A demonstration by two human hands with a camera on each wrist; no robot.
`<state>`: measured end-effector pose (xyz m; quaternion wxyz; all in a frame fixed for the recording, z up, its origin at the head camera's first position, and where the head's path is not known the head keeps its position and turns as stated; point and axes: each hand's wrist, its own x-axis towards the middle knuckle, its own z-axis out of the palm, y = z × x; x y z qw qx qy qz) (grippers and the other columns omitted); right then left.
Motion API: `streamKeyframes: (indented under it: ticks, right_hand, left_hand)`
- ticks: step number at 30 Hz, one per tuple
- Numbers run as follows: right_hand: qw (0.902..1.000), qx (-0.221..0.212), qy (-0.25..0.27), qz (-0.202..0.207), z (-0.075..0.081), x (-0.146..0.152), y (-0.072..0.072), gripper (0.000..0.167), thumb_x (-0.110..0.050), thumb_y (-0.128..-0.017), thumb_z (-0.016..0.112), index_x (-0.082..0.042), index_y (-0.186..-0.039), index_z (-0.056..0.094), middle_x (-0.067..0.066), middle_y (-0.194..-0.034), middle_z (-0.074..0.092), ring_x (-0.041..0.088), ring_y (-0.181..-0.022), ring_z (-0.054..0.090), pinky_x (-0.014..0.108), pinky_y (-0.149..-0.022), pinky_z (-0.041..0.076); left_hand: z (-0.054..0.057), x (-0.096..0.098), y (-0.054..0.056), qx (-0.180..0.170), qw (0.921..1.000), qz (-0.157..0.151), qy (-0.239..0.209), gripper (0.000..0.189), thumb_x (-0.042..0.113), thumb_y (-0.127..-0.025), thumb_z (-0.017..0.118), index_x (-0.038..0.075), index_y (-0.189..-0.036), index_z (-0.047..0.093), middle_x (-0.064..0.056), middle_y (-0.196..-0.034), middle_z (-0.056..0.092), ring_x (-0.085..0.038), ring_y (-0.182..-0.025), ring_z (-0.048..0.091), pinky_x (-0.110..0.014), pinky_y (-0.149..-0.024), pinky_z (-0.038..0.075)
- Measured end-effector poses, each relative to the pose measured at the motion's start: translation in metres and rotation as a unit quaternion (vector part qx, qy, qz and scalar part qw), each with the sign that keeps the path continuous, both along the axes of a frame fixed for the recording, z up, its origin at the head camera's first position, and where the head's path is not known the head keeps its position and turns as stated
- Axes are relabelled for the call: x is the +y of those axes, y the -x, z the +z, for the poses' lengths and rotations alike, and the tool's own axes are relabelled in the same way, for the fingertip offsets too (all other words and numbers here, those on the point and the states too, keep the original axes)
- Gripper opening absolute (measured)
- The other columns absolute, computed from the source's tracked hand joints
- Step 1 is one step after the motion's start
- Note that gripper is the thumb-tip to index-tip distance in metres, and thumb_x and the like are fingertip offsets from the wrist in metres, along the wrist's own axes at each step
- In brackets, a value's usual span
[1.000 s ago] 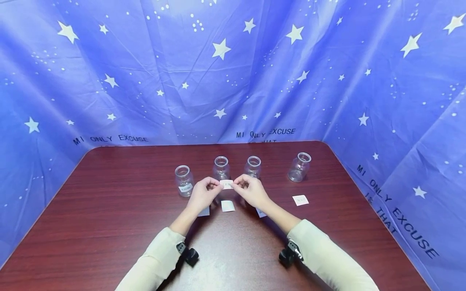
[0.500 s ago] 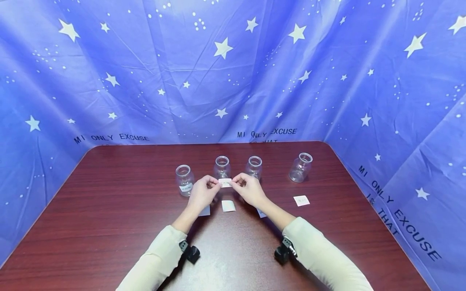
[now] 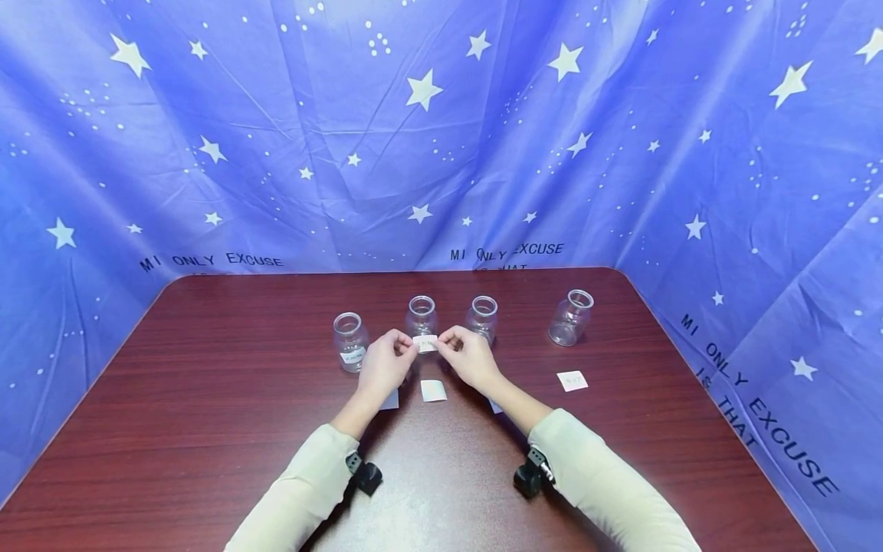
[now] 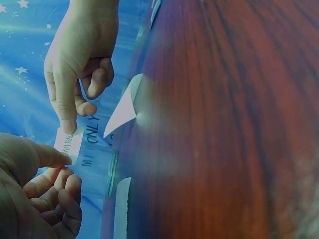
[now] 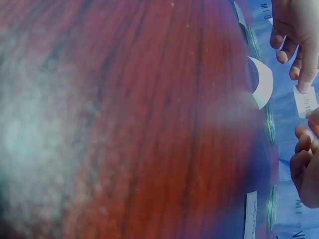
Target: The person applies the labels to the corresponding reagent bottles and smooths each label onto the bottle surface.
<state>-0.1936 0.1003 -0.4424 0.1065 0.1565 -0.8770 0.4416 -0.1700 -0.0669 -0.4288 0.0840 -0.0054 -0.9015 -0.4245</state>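
Note:
A small white label [image 3: 425,343] with dark handwriting is stretched between my two hands, right in front of the second glass jar from the left [image 3: 422,308]. My left hand [image 3: 381,368] pinches its left end between thumb and forefinger. The opposite end is pinched by my right hand [image 3: 473,360]. In the left wrist view, both thumbs lie over the ends of the label [image 4: 69,144], writing facing the camera. The lower part of that jar is partly hidden behind label and fingers. Left of my left hand stands a glass jar [image 3: 350,336] bearing a similar label.
Two more open glass jars, one behind my right hand [image 3: 483,310] and one at the right [image 3: 570,318], stand on the dark red table [image 3: 207,399]. A curled white paper [image 3: 434,391] lies before the hands. Another written label [image 3: 572,381] lies right; paper pieces show beside both forearms.
Both hands, still pinching the label, have moved slightly forward towards the second jar. The label overlaps the jar's lower front more now. Jars and loose papers stay put.

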Motion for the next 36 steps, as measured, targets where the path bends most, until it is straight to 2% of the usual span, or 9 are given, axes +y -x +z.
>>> streamKeyframes:
  ticks: [4, 16, 31, 36]
  right_hand:
    - [0.9999, 0.007, -0.002, -0.008, -0.0018, -0.0021, 0.0021, 0.009, -0.015, -0.084, 0.068, -0.008, -0.080, 0.065, 0.002, -0.063, 0.059, 0.006, -0.056, 0.048, 0.017, -0.053, 0.039]
    - [0.9989, 0.018, -0.022, -0.036, -0.0026, -0.0064, 0.0022, 0.011, -0.020, -0.084, 0.069, -0.011, -0.081, 0.065, 0.000, -0.063, 0.058, 0.006, -0.056, 0.047, 0.018, -0.054, 0.037]
    - [0.9969, 0.008, -0.020, -0.076, -0.0020, -0.0093, 0.0011, 0.016, -0.026, -0.082, 0.070, -0.011, -0.079, 0.065, -0.002, -0.060, 0.056, 0.005, -0.054, 0.045, 0.020, -0.053, 0.037]
    - [0.9966, 0.000, -0.016, -0.080, -0.0014, -0.0102, 0.0007, 0.017, -0.026, -0.082, 0.071, -0.010, -0.084, 0.065, 0.000, -0.061, 0.058, 0.005, -0.055, 0.047, 0.020, -0.054, 0.039]
  left_hand:
    - [-0.0006, -0.0005, 0.0015, 0.001, 1.0000, 0.006, 0.007, 0.013, 0.023, -0.083, 0.064, 0.011, -0.087, 0.064, 0.000, -0.077, 0.069, -0.010, -0.062, 0.060, -0.028, -0.065, 0.047]
    - [0.0003, 0.0005, 0.0017, 0.007, 0.9995, 0.017, 0.025, 0.013, 0.024, -0.085, 0.064, 0.011, -0.087, 0.064, -0.001, -0.076, 0.068, -0.014, -0.067, 0.059, -0.029, -0.062, 0.045]
    - [0.0031, 0.0018, 0.0030, -0.003, 0.9994, 0.016, 0.031, 0.014, 0.025, -0.086, 0.062, 0.012, -0.089, 0.064, 0.000, -0.076, 0.067, -0.013, -0.064, 0.057, -0.028, -0.060, 0.044]
    - [0.0025, 0.0008, 0.0029, -0.003, 0.9994, 0.017, 0.029, 0.015, 0.026, -0.086, 0.063, 0.011, -0.089, 0.063, 0.000, -0.075, 0.067, -0.013, -0.063, 0.057, -0.028, -0.060, 0.045]
